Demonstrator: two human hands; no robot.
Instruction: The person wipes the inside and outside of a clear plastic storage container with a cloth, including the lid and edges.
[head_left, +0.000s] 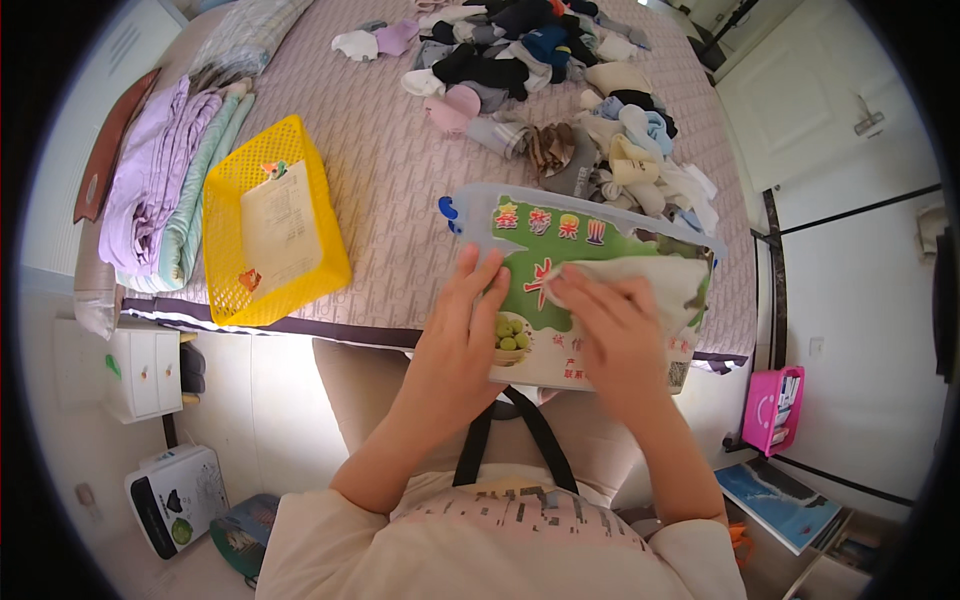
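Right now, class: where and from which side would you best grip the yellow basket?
Probably the yellow basket's near short rim, from the bed-edge side: it lies open side up, that rim is bare and closest, and the paper inside leaves the rim free.

The storage box (pixel 590 300) is clear plastic, smooth and faintly glossy, with a shiny printed paper or film sheet in green and white showing through it. The sock (pixel 640 278) lying on it is soft, matt, cream knit cloth. The bed (pixel 380 170) has a matt quilted cover with a fine raised pattern. The basket (pixel 270 225) is bright yellow perforated plastic, holding a flat matt paper sheet (pixel 280 235). The sock pile (pixel 560 90) is mixed knit cloth. The folded sheets (pixel 165 180) look smooth cotton.
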